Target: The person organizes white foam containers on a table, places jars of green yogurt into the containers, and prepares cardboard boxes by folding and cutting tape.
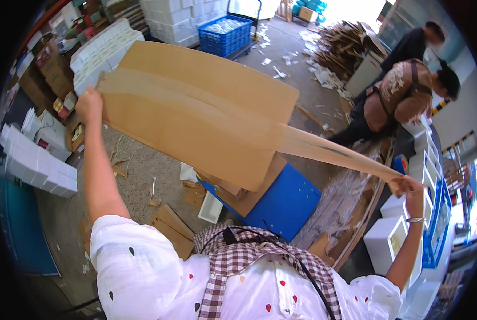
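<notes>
A flattened cardboard carton is held up in front of me, tilted down to the right. My left hand grips its left edge. Along the carton's face runs a paler taped band. From the carton's right side a long strip of brown packing tape stretches taut to my right hand, which is closed around the crumpled end. Under the carton, a blue board carries more brown cardboard. A small white foam tray is on the floor beside it.
Two people bend over a line of white foam boxes at the right. A tape roll stands among the boxes. Flattened cardboard is heaped at the back, near a blue crate. Stacked foam boxes are at left.
</notes>
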Tool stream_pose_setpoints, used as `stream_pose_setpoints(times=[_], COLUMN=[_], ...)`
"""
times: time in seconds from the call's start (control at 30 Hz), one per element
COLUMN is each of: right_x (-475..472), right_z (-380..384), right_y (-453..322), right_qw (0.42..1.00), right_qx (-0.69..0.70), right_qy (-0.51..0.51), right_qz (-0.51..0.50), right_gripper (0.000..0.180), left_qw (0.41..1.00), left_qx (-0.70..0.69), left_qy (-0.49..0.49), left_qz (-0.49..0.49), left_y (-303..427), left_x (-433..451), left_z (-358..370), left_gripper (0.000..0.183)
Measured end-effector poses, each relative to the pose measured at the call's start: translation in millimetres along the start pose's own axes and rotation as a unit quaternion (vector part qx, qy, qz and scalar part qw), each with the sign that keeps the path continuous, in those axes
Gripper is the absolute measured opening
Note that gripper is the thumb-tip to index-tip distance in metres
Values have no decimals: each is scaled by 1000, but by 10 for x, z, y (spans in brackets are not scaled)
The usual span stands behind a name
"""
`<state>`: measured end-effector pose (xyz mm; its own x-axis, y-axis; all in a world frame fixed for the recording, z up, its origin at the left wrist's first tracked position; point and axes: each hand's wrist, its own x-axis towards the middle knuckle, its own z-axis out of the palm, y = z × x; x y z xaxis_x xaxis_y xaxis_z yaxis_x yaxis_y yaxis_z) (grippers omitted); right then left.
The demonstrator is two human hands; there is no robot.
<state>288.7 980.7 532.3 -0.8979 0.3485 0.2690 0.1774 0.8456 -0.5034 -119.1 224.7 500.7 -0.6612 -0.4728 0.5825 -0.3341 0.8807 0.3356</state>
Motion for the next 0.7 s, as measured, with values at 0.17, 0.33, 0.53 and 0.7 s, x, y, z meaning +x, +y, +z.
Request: stream_pose_setpoints(times=[0.17,0.33,0.53,0.7], right_x=[-305,-83,-208,399], right_z=[-673,-746,-875,699], right_y=[1619,1674,2327,-197], right_qw=[972,920,903,986], right_qx=[-183,-290,-318,114], right_qy=[125,203,162,-103], right_qz=[78,167,241,70], right_gripper=[20,22,29,37], left_qw=[993,983,860,698], left_qx=[-97,-151,-470,-692], left_qy=[33,78,147,183], left_qz=[-61,-67,-133,21], left_y=[171,262,372,1527], left_x=[-140,-15,39,-795], left_z=[287,279,113,-1184], left_gripper=[59,60,56,40])
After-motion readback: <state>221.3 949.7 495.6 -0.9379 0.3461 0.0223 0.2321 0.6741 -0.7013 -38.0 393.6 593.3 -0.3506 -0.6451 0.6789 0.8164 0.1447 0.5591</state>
